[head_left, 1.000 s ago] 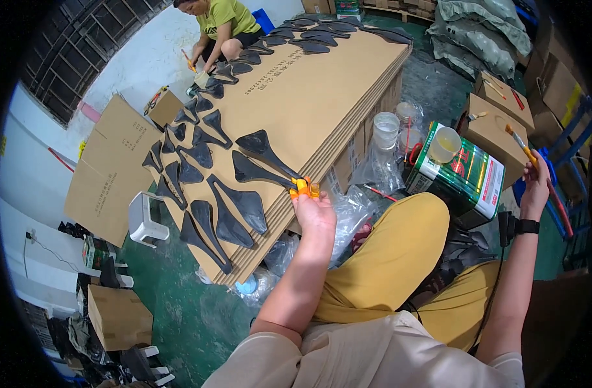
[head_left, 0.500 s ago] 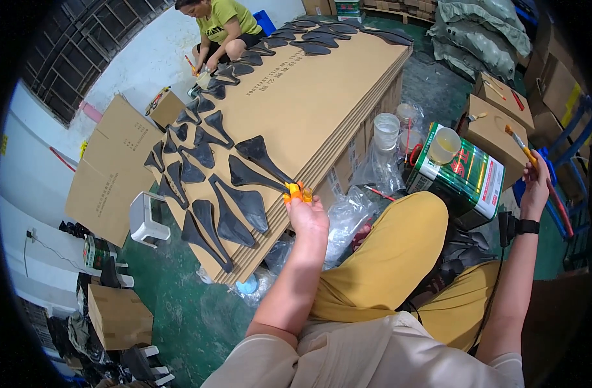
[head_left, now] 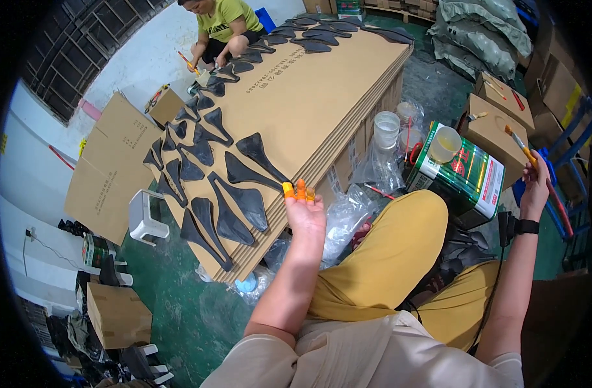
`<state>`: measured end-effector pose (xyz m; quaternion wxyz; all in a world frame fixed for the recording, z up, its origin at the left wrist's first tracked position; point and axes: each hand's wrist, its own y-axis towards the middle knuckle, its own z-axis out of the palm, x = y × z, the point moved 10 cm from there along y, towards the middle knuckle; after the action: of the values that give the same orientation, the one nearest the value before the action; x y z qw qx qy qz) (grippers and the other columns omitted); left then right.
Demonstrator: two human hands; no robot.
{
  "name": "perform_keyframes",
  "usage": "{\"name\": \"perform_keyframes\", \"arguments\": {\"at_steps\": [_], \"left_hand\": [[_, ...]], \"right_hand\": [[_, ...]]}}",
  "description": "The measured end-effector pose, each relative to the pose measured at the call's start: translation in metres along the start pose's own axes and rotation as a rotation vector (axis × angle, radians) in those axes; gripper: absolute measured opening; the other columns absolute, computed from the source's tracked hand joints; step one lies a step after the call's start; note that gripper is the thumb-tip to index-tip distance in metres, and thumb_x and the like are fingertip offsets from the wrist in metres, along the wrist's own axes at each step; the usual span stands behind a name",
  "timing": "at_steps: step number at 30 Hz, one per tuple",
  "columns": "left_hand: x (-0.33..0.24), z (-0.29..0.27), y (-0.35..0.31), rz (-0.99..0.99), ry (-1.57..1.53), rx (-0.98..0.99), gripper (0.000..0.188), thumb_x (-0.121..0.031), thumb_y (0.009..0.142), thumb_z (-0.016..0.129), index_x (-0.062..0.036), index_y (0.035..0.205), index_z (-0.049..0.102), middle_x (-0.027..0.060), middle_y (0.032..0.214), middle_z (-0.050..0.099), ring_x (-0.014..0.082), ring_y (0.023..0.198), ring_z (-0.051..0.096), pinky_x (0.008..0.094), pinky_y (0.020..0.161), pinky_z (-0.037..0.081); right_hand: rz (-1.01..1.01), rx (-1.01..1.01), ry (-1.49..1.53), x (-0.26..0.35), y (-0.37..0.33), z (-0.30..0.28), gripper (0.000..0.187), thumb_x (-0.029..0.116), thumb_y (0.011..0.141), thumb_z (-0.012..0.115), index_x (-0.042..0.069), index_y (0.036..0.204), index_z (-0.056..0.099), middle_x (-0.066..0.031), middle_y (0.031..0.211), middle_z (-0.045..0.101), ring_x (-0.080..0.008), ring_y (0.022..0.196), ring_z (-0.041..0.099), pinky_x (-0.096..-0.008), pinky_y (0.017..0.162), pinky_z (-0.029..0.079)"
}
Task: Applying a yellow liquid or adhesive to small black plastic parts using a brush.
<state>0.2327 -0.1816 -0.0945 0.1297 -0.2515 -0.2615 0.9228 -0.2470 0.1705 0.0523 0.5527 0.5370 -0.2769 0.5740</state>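
My left hand (head_left: 305, 216) is at the near edge of the cardboard stack (head_left: 296, 116), its fingers stretched out and apart, yellow and orange covers on the fingertips. Just beyond them is the narrow end of a black saddle-shaped piece (head_left: 247, 171); whether they touch it I cannot tell. Another black saddle-shaped piece (head_left: 254, 150) lies alongside, and several more line the cardboard's left side and far end. Out to the right, my right hand (head_left: 535, 184) is closed on a paintbrush (head_left: 526, 150), bristles up.
A green metal can (head_left: 461, 178) stands right of my knee, bearing a plastic cup (head_left: 445, 145) of yellowish liquid. Behind it are cardboard boxes (head_left: 500, 132) with brushes on top. A person (head_left: 225, 29) in a yellow-green shirt crouches at the far left, holding a brush. A white stool (head_left: 147, 216) stands left.
My left fingers have spread from a bunched grip at the black piece's narrow end. That piece has shifted slightly left and away. The person's brush has lifted. My right hand stays put.
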Motion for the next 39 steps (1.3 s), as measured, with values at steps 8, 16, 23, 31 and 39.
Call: {"name": "perform_keyframes", "arguments": {"at_steps": [8, 16, 23, 31, 39], "left_hand": [[-0.004, 0.001, -0.001, -0.018, 0.013, 0.039, 0.017, -0.036, 0.088, 0.053, -0.0196, 0.093, 0.054, -0.0039, 0.091, 0.062, 0.0131, 0.071, 0.049, 0.0283, 0.063, 0.037], [-0.001, 0.001, -0.009, -0.045, 0.035, -0.015, 0.018, -0.036, 0.09, 0.05, -0.0189, 0.092, 0.053, -0.0034, 0.087, 0.056, 0.0146, 0.074, 0.048, 0.0289, 0.063, 0.036], [-0.008, 0.006, -0.01, -0.116, 0.008, 0.008, 0.023, -0.036, 0.092, 0.047, -0.0147, 0.084, 0.048, -0.0029, 0.072, 0.052, 0.011, 0.058, 0.039, 0.0248, 0.049, 0.027], [-0.009, 0.008, -0.017, -0.136, 0.036, -0.057, 0.02, -0.033, 0.093, 0.045, -0.0156, 0.087, 0.05, -0.0036, 0.074, 0.052, 0.009, 0.057, 0.037, 0.0231, 0.048, 0.026], [-0.015, 0.005, -0.015, -0.129, 0.063, -0.025, 0.018, -0.029, 0.096, 0.038, -0.0163, 0.089, 0.05, -0.0045, 0.073, 0.05, 0.0084, 0.056, 0.036, 0.0228, 0.048, 0.025]], "right_hand": [[-0.013, 0.017, -0.036, 0.004, -0.004, 0.008, 0.033, 0.028, 0.094, 0.049, 0.003, 0.113, 0.06, -0.0016, 0.083, 0.059, -0.0063, 0.071, 0.052, -0.0174, 0.061, 0.039], [-0.084, 0.155, -0.085, 0.064, -0.033, 0.083, 0.034, 0.028, 0.093, 0.05, 0.002, 0.113, 0.059, -0.0015, 0.083, 0.058, -0.0054, 0.071, 0.05, -0.0171, 0.059, 0.036], [-0.096, 0.735, -0.14, 0.092, -0.109, 0.272, 0.024, 0.017, 0.087, 0.052, 0.001, 0.101, 0.061, -0.0006, 0.077, 0.056, -0.0039, 0.065, 0.048, -0.0171, 0.057, 0.037], [0.082, 1.105, -0.151, 0.013, -0.203, 0.399, 0.016, 0.013, 0.081, 0.061, 0.001, 0.09, 0.065, 0.0, 0.072, 0.059, -0.0058, 0.065, 0.051, -0.021, 0.058, 0.041], [0.064, 1.267, -0.156, -0.001, -0.248, 0.44, 0.017, 0.011, 0.081, 0.06, 0.001, 0.094, 0.064, -0.0026, 0.081, 0.061, -0.0079, 0.074, 0.055, -0.0234, 0.064, 0.044]]}}
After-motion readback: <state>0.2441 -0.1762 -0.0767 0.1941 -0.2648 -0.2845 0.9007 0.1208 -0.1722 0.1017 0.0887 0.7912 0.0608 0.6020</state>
